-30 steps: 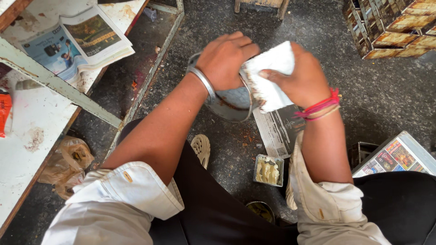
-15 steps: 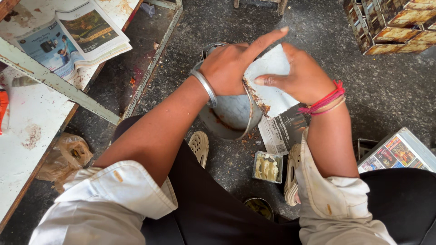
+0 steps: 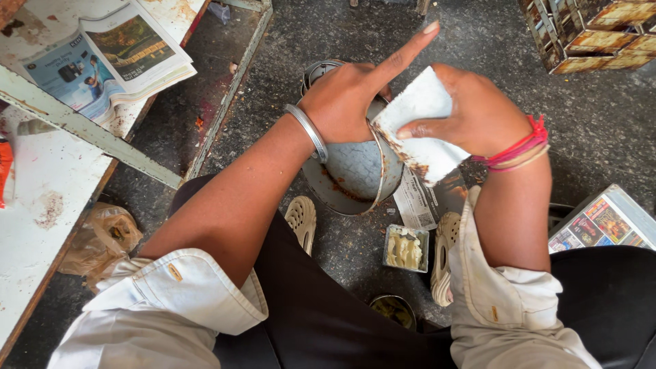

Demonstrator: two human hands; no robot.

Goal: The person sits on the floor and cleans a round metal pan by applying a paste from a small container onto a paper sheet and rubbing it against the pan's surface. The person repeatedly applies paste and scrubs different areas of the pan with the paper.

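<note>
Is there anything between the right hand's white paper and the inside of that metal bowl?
Nothing visible. The right hand pinches the stained white paper, whose edge meets the rim of the tilted metal bowl. The left hand grips the bowl from the far side, index finger pointing out, clear of the opening.

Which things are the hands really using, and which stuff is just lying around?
In use:
- left hand gripping the round metal pan
- right hand pressing a white paper against the pan's rim

Lying about:
- newspaper on the white table
- small tray of pale paste on the floor
- plastic bag
- crate
</note>
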